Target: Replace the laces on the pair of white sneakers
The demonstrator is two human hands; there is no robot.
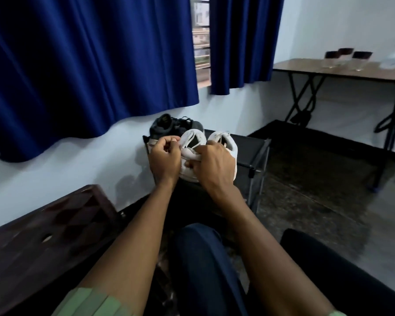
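Note:
Two white sneakers stand side by side on a low black shoe rack (253, 147), heels toward the wall. The left sneaker (193, 142) is between my hands; the right sneaker (227, 142) is partly behind my right hand. My left hand (164, 158) is curled at the left sneaker's side, fingertips pinching something small near its eyelets, likely the lace. My right hand (214, 166) is closed over the front of the left sneaker, fingers on its white lace. The toes of both sneakers are hidden by my hands.
A dark grey sneaker (169, 126) sits behind the white pair against the wall. Blue curtains (89, 65) hang above. A dark wooden bench (43, 236) is at my left. A folding table (342, 69) with glasses stands at the right, bare floor between.

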